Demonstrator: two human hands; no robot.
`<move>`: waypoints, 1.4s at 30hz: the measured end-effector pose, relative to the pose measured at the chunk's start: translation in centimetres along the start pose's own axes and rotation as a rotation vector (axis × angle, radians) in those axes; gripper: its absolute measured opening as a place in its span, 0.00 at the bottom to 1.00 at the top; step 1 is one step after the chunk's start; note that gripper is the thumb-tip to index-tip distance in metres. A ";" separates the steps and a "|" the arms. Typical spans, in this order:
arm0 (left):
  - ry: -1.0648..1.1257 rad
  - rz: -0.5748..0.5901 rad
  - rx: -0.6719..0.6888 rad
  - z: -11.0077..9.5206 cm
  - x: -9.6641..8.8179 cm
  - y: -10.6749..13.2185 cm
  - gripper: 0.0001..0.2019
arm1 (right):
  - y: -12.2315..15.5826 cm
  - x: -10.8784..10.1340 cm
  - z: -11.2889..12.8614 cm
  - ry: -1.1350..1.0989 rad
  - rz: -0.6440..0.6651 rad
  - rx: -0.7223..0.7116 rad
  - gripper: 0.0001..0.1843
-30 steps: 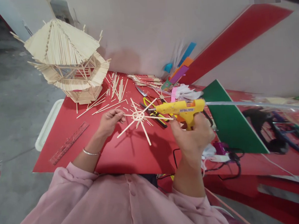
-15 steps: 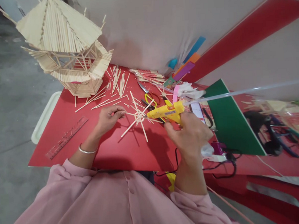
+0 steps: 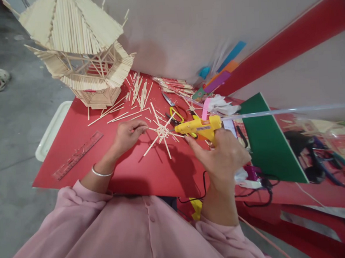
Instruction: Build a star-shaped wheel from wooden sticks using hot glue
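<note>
My left hand (image 3: 131, 134) pinches the tip of one spoke of a star-shaped frame of thin wooden sticks (image 3: 162, 132). Its spokes spread from a small ring at the centre, and it casts a shadow on the red table. In my right hand (image 3: 225, 151) is a yellow hot glue gun (image 3: 200, 127), its nozzle pointing left, a short way from the frame's centre. A long clear glue stick (image 3: 265, 113) juts out of its back. One spoke reaches toward my right thumb; whether they touch I cannot tell.
A stick-built pavilion model (image 3: 77, 53) stands at the back left. Loose sticks (image 3: 141, 92), scissors (image 3: 171, 103) and a clear ruler (image 3: 79, 155) lie on the red table (image 3: 125, 174). A green board (image 3: 268, 146) is at right. Another person's foot (image 3: 0, 79) shows far left.
The glue gun has drawn back to the right, its nozzle now away from the frame's centre. My left hand keeps its pinch. A person's foot has come into view at far left.
</note>
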State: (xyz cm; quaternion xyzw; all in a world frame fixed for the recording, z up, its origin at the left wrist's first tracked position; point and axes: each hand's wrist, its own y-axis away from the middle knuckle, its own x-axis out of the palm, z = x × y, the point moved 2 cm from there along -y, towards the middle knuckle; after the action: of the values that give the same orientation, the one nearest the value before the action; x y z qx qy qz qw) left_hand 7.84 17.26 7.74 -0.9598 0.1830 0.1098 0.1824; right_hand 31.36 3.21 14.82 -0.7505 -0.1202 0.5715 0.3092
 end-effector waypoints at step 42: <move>0.163 0.287 -0.224 3.0 -1.4 0.1 0.11 | 2.4 0.3 -0.7 -0.432 0.204 0.387 0.21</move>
State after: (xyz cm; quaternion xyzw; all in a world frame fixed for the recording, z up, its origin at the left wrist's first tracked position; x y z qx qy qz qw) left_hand 6.05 18.78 5.38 -0.9439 0.3185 0.0761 0.0415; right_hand 31.71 1.24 13.24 -0.5471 0.0039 0.7581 0.3548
